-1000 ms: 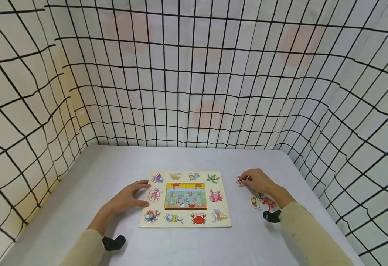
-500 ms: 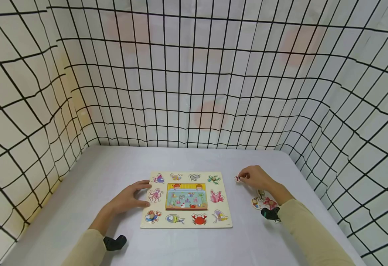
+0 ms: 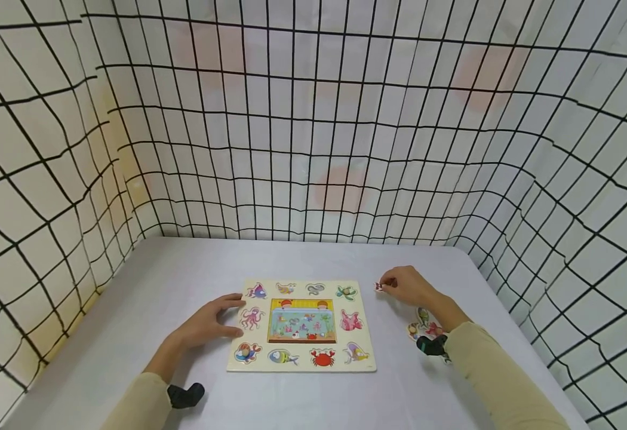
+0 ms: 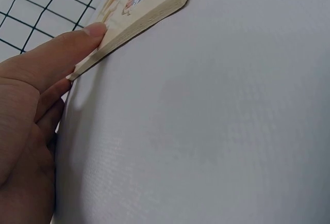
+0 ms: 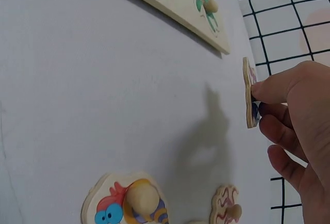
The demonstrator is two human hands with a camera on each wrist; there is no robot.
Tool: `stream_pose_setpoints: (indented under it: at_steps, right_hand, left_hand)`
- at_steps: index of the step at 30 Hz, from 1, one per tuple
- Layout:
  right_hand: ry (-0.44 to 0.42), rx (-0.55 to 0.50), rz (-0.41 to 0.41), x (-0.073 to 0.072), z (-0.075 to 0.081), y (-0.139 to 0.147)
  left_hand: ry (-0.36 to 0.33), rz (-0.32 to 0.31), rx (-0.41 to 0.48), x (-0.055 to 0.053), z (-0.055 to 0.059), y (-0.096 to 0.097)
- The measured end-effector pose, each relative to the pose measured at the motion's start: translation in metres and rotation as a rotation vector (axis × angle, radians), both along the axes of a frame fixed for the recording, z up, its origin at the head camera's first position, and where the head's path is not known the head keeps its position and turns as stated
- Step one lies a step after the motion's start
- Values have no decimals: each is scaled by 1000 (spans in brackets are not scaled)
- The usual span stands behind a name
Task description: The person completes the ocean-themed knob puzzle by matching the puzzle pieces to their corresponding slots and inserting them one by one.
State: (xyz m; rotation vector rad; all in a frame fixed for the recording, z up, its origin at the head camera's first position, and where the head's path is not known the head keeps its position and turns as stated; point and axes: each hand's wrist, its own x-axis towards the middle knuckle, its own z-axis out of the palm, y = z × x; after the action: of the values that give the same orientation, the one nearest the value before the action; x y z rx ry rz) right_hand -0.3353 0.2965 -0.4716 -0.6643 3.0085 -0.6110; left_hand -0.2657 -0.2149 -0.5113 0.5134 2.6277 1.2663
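A flat wooden peg puzzle board with sea-animal pictures round an aquarium scene lies on the table. My left hand rests at its left edge, fingers spread. In the left wrist view the thumb lies on top of the board's rim. To the right of the board, my right hand pinches a small wooden puzzle piece between thumb and fingers. In the right wrist view this puzzle piece is tilted up on edge, above the table, so its picture is mostly hidden.
Several loose puzzle pieces lie under the right forearm, partly covered by it. One is a crab-like piece with a round knob; another piece has wavy lines. Black grid lines cross the white walls around the white table.
My right hand has moved left and a little away from me, toward the board's upper right corner, carrying the pinched puzzle piece. My left hand stays at the board's edge.
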Motion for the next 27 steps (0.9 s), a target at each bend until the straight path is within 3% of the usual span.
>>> stream_pose_setpoints:
  at_steps: [11, 16, 22, 27]
  right_hand:
    - [32, -16, 11, 1, 17, 0]
    - [30, -20, 30, -4, 19, -16]
    - [24, -13, 109, -5, 24, -42]
    - [40, -4, 129, -5, 29, -57]
  left_hand:
    - [2, -17, 5, -12, 2, 17]
    - [3, 2, 9, -9, 2, 13]
    - [7, 13, -1, 1, -2, 4]
    - [13, 8, 12, 0, -4, 1]
